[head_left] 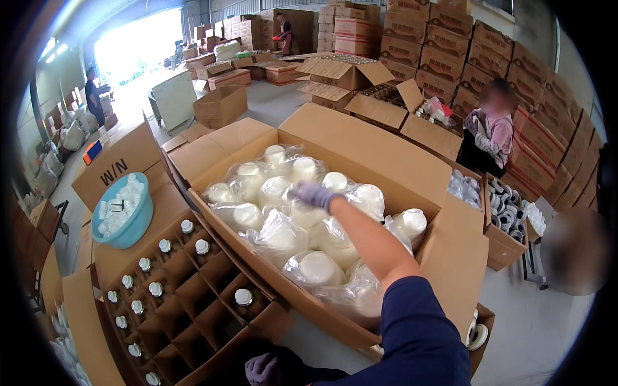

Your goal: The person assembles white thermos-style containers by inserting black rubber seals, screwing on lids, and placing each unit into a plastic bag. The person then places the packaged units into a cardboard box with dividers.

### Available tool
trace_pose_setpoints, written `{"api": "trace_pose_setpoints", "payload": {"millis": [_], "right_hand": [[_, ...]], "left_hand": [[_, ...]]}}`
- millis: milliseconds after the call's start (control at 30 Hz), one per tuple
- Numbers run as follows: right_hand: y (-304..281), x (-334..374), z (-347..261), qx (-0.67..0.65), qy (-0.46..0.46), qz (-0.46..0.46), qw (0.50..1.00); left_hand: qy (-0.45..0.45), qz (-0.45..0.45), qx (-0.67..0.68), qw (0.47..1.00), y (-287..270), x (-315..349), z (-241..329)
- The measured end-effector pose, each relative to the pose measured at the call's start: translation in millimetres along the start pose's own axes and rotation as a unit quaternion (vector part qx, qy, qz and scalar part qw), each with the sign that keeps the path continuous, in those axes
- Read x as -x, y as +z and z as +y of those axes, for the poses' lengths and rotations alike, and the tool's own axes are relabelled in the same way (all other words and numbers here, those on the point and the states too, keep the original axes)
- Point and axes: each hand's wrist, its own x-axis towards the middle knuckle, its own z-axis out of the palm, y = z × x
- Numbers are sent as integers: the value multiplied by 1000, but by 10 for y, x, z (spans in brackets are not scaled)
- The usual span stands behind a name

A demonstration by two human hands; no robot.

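Observation:
A large open cardboard box (283, 270) holds several white, rounded, jar-like things (315, 268) wrapped in clear plastic bags. My right hand (312, 194), in a pale purple glove, reaches over the middle of them; motion smears its fingers, so its grip cannot be made out. Down at the lower edge is my left hand (262, 370), also gloved, with its fingers curled in and whatever they may hold hidden. Near it stands a divided carton (193, 344) with brown compartments. Bottles with white caps (243, 296) fill some compartments, mostly along its left side.
A light blue basin (143, 225) of small white caps sits beyond the divided carton. At right, a person (492, 132) stands by open boxes of round parts (505, 209). Stacked cartons (425, 48) line the back wall. More people are farther off.

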Motion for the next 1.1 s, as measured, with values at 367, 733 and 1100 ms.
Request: {"api": "trace_pose_setpoints", "payload": {"millis": [367, 733, 1100], "right_hand": [[344, -427, 299, 327, 64, -212, 919], [644, -1018, 615, 172, 417, -183, 874], [631, -1067, 858, 187, 294, 37, 937]], "left_hand": [[7, 35, -33, 999, 204, 97, -148], [-9, 10, 5, 1000, 197, 131, -239], [-35, 40, 20, 998, 84, -22, -171]]}}
